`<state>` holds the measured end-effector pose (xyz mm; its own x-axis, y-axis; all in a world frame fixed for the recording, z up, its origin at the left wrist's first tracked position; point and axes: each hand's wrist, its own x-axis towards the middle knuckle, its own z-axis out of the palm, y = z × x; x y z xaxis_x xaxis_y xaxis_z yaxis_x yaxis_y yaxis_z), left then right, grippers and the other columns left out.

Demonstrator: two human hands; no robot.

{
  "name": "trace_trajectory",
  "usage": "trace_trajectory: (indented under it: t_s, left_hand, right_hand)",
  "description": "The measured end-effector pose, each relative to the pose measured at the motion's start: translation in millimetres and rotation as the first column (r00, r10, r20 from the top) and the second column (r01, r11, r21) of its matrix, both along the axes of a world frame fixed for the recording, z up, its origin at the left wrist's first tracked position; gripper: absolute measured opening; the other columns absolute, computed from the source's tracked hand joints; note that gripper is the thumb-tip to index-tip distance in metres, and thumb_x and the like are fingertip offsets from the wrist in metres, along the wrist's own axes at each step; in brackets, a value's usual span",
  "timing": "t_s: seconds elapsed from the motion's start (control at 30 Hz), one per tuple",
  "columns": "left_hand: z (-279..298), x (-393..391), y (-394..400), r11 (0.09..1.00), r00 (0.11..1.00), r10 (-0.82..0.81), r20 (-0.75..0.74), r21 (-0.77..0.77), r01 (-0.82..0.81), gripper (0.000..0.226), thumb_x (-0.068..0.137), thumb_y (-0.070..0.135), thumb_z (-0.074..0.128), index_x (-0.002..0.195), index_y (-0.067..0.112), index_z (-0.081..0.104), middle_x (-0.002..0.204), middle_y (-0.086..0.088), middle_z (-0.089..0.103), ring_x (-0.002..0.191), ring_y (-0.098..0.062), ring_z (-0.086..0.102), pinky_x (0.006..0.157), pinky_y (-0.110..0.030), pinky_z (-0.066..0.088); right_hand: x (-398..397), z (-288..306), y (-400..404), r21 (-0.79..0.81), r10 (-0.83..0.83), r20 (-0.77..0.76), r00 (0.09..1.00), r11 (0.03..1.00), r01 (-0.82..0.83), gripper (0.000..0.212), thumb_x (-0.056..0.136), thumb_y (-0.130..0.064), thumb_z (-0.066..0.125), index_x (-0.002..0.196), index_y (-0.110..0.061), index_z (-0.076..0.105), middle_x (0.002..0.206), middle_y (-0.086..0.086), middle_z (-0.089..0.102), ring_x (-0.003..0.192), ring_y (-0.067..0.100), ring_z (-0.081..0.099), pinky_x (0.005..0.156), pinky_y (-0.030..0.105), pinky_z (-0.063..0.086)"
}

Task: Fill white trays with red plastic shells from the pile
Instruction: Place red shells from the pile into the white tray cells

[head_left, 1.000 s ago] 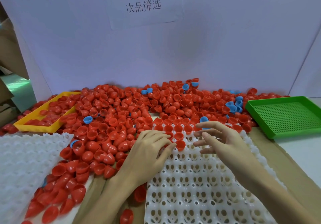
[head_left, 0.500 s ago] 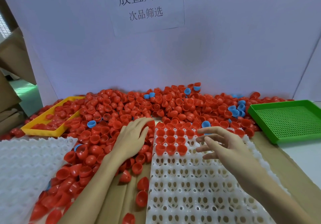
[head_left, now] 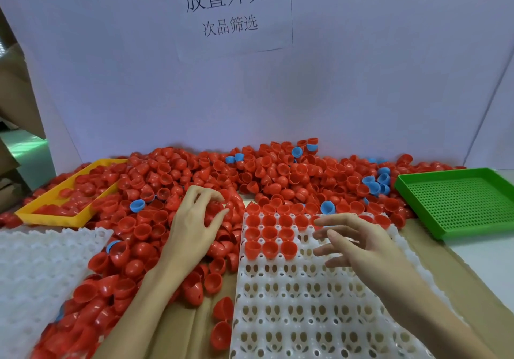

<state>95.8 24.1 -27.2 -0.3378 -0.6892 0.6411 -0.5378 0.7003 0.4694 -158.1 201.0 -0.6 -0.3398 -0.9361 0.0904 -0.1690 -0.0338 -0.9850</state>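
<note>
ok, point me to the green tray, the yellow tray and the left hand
green tray (head_left: 461, 201), head view, on its perforated floor.
yellow tray (head_left: 52, 217), head view, on its near rim.
left hand (head_left: 194, 227), head view, on the back of the hand.

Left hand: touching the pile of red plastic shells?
Touching. The head view shows the left hand lying on the pile of red plastic shells, its curled fingers wrapped over shells, no gap visible.
</note>
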Motion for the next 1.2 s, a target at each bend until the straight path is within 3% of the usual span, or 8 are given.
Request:
trace_trajectory:
  t_s: [0.17, 0.3, 0.47, 0.63, 0.77, 1.03, 1.1, 1.2]
  left_hand:
    - [22, -25, 45, 0.946, 0.948, -0.268, -0.172, 0.140, 0.293, 0.064, 0.089, 0.012, 0.082, 0.128, 0.037, 0.038, 0.109, 0.015, 0.069, 0.105, -0.007, 0.068, 0.091, -0.013, 0.049]
    - [28, -46, 76, 0.897, 0.908, -0.379, -0.180, 0.172, 0.408, 0.054, 0.089, 0.024, 0.082, 0.125, 0.036, 0.042, 0.110, 0.017, 0.073, 0.105, -0.005, 0.070, 0.091, -0.014, 0.050]
    - [27, -54, 93, 0.863, 0.878, -0.427, -0.216, 0.194, 0.467, 0.057, 0.088, 0.018, 0.083, 0.125, 0.031, 0.042, 0.111, 0.015, 0.071, 0.101, -0.013, 0.071, 0.085, -0.019, 0.054]
    - [30, -52, 92, 0.864, 0.882, -0.383, -0.275, 0.233, 0.447, 0.037, 0.091, 0.014, 0.079, 0.116, 0.030, 0.056, 0.107, 0.008, 0.068, 0.099, -0.021, 0.070, 0.086, -0.032, 0.058]
    - [33, -51, 91, 0.851, 0.877, -0.394, -0.276, 0.252, 0.461, 0.033, 0.092, 0.019, 0.081, 0.117, 0.027, 0.061, 0.108, 0.008, 0.070, 0.101, -0.021, 0.071, 0.087, -0.031, 0.058]
    - [31, -53, 90, 0.875, 0.894, -0.374, -0.247, 0.225, 0.429, 0.029, 0.094, 0.030, 0.079, 0.117, 0.029, 0.061, 0.105, 0.012, 0.072, 0.097, -0.015, 0.072, 0.083, -0.020, 0.056]
    - [26, -51, 81, 0.921, 0.930, -0.264, -0.255, 0.220, 0.322, 0.025, 0.094, 0.028, 0.078, 0.114, 0.030, 0.062, 0.100, 0.015, 0.072, 0.091, -0.010, 0.072, 0.076, -0.017, 0.056]
    - [17, -35, 55, 0.976, 0.984, 0.070, -0.165, 0.215, -0.034, 0.029, 0.096, 0.028, 0.073, 0.120, 0.026, 0.056, 0.095, 0.012, 0.065, 0.084, -0.008, 0.065, 0.072, -0.022, 0.054]
  right_hand:
    - [9, 1, 3, -0.111, 0.098, -0.047, 0.994, 0.988, -0.103, 0.023, 0.096, -0.024, 0.070, 0.114, -0.040, 0.072, 0.104, -0.002, 0.078, 0.091, 0.018, 0.078, 0.073, 0.027, 0.063]
    - [17, -1, 4, -0.156, 0.171, -0.096, 0.981, 0.970, -0.185, 0.060, 0.086, -0.035, 0.077, 0.140, -0.048, 0.053, 0.112, -0.008, 0.072, 0.098, 0.021, 0.076, 0.077, 0.034, 0.064]
    - [16, 2, 5, -0.196, 0.114, -0.189, 0.975, 0.969, -0.151, 0.029, 0.088, -0.025, 0.079, 0.116, -0.032, 0.075, 0.105, -0.008, 0.075, 0.088, 0.020, 0.077, 0.075, 0.039, 0.065]
    - [9, 5, 6, -0.201, 0.076, -0.185, 0.980, 0.973, -0.114, 0.028, 0.087, -0.022, 0.081, 0.110, -0.037, 0.075, 0.110, -0.013, 0.072, 0.087, 0.019, 0.077, 0.073, 0.033, 0.064]
    - [8, 5, 6, -0.222, 0.044, -0.209, 0.977, 0.971, -0.091, 0.028, 0.087, -0.025, 0.082, 0.109, -0.039, 0.074, 0.113, -0.014, 0.070, 0.088, 0.018, 0.076, 0.072, 0.031, 0.064]
    - [9, 2, 5, -0.218, 0.013, -0.240, 0.971, 0.974, -0.067, 0.036, 0.088, -0.027, 0.082, 0.118, -0.042, 0.070, 0.113, -0.016, 0.070, 0.092, 0.015, 0.076, 0.073, 0.030, 0.064]
    - [8, 0, 5, -0.215, 0.001, -0.197, 0.980, 0.976, -0.044, 0.037, 0.091, -0.024, 0.079, 0.122, -0.039, 0.068, 0.108, -0.012, 0.073, 0.091, 0.015, 0.076, 0.072, 0.030, 0.064]
    - [6, 0, 5, -0.209, -0.044, -0.154, 0.987, 0.978, 0.011, 0.028, 0.096, -0.018, 0.072, 0.119, -0.035, 0.068, 0.103, -0.013, 0.074, 0.089, 0.013, 0.076, 0.070, 0.025, 0.062]
